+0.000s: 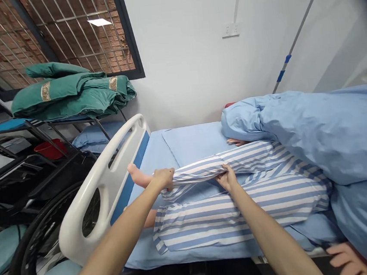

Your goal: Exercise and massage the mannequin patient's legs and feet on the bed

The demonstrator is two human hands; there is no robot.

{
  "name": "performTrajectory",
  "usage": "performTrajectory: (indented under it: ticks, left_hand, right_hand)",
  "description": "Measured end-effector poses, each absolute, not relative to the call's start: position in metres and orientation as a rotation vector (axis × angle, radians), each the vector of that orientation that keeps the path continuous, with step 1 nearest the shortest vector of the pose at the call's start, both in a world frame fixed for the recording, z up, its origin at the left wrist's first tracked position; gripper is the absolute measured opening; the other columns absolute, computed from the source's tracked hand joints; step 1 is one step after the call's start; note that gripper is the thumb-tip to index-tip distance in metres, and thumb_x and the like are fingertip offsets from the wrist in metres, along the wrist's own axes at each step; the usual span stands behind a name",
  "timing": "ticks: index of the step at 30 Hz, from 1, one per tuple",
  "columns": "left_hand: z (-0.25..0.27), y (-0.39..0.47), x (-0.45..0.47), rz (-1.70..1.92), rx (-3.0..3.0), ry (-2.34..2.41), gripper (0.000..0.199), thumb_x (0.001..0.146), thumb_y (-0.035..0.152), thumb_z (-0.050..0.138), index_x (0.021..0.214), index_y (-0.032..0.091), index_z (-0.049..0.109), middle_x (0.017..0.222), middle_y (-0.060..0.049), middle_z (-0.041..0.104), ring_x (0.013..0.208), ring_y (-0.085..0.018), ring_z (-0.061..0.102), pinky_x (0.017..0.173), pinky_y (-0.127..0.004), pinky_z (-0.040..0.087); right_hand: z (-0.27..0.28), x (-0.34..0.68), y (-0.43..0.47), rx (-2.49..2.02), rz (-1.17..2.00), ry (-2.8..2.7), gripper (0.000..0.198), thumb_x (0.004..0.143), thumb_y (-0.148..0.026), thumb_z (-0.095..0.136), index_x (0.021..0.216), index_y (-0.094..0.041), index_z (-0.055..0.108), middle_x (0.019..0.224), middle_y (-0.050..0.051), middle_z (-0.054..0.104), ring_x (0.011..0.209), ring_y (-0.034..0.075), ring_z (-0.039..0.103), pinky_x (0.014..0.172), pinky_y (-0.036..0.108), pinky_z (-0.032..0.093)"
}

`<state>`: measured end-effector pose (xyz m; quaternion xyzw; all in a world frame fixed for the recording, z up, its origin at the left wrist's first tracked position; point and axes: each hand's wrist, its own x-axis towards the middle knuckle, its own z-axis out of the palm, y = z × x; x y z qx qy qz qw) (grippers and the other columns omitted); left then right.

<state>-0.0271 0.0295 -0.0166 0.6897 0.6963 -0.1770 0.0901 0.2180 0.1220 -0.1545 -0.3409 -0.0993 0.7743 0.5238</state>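
A figure in blue-and-white striped trousers lies on the bed, its bare feet toward the footboard. My left hand is closed around the ankle end of the far leg, over the trouser cuff. Just past it the far foot sticks out, toes up. Around the knee of the same leg, my right hand grips from the near side, fingers partly tucked beneath. The near leg lies flat on the sheet, its foot mostly hidden behind my left forearm.
A white footboard closes the left end of the bed. A blue quilt covers the figure's upper part; a hand shows at its lower edge. Left stand a wheelchair wheel and a rack with green bedding. An IV pole rises behind.
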Motion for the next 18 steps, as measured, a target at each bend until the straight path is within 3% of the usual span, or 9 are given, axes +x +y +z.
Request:
performTrajectory:
  ticks: [9,18]
  left_hand:
    - [-0.017,0.023,-0.026,-0.46,2.039,2.1,0.053,0.049,0.021,0.064,0.099,0.023,0.047,0.094,-0.009,0.064,0.085,-0.026,0.059,0.073,-0.038,0.042]
    - [0.003,0.027,0.032,-0.159,2.092,2.201,0.059,0.061,0.038,0.057,0.113,0.027,0.034,0.104,-0.006,0.061,0.094,-0.024,0.056,0.074,-0.033,0.04]
  right_hand:
    - [-0.145,0.2,0.116,-0.761,1.811,-0.191,0.012,0.07,-0.028,0.046,0.08,-0.022,0.05,0.065,-0.004,0.063,0.058,0.014,0.06,0.054,0.029,0.053]
    - [-0.018,0.263,0.147,-0.479,1.68,-0.353,0.01,0.069,-0.026,0.041,0.073,-0.022,0.05,0.065,-0.003,0.062,0.06,0.014,0.059,0.05,0.026,0.051]
